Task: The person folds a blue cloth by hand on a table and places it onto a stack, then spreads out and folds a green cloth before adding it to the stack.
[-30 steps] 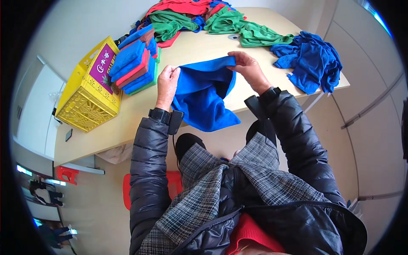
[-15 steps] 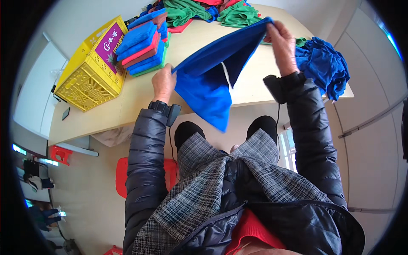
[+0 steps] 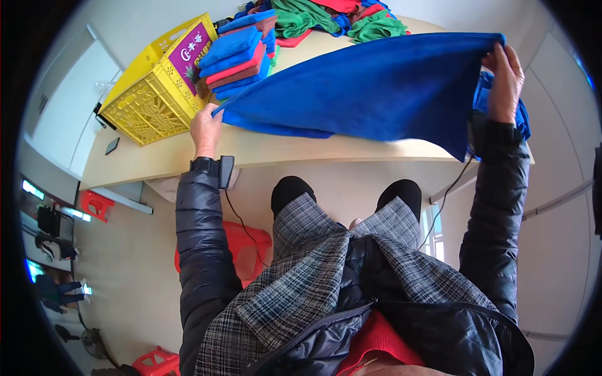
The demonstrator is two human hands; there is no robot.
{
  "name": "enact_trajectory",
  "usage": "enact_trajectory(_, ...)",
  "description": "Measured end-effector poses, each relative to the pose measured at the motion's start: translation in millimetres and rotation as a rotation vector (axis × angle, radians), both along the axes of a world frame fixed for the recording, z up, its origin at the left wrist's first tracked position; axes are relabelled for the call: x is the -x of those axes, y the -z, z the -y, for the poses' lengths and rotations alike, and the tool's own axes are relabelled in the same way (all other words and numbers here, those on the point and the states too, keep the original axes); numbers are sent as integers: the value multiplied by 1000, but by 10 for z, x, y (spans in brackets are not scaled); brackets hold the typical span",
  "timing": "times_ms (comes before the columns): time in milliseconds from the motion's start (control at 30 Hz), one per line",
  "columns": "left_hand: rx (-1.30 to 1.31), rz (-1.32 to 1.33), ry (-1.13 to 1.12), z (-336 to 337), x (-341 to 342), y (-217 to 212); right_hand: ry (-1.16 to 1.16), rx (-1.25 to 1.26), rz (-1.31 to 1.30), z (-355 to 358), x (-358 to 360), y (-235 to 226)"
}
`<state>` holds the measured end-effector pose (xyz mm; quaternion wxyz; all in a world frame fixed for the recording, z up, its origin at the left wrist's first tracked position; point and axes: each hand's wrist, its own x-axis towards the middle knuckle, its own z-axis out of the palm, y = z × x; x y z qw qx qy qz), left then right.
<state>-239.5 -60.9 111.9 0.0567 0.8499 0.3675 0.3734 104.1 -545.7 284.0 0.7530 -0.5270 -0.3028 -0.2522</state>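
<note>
A blue cloth [image 3: 370,84] is stretched in the air above the table's front part, between my two hands. My left hand [image 3: 205,130] pinches its left corner, close to the yellow crate. At the far right, my right hand [image 3: 505,81] grips the upper right corner. The cloth's lower edge hangs loose near the table edge. Just behind the cloth's left end stands a stack of folded cloths [image 3: 232,53] in blue, red, brown and green. Part of a blue cloth heap [image 3: 523,119] shows behind my right hand; the rest is hidden.
A yellow plastic crate [image 3: 153,100] stands on the left of the table [image 3: 282,150]. Loose green cloths [image 3: 376,26] and other coloured ones lie piled at the back. A small dark flat object [image 3: 112,146] lies near the left edge. A red stool [image 3: 241,250] is below.
My hands have moved apart, the left one leftward and the right one rightward. The blue cloth, folded over and drooping before, is now spread wide.
</note>
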Motion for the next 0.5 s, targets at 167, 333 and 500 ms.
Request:
enact_trajectory(167, 66, 152, 274, -464, 607, -97, 49, 24, 7, 227, -175, -46)
enact_trajectory(333, 450, 209, 414, -375, 1057, -634, 254, 139, -27, 376, -96, -135)
enact_trajectory(500, 780, 763, 553, -71, 1346, -1011, 748, 821, 697, 847, -578, -8)
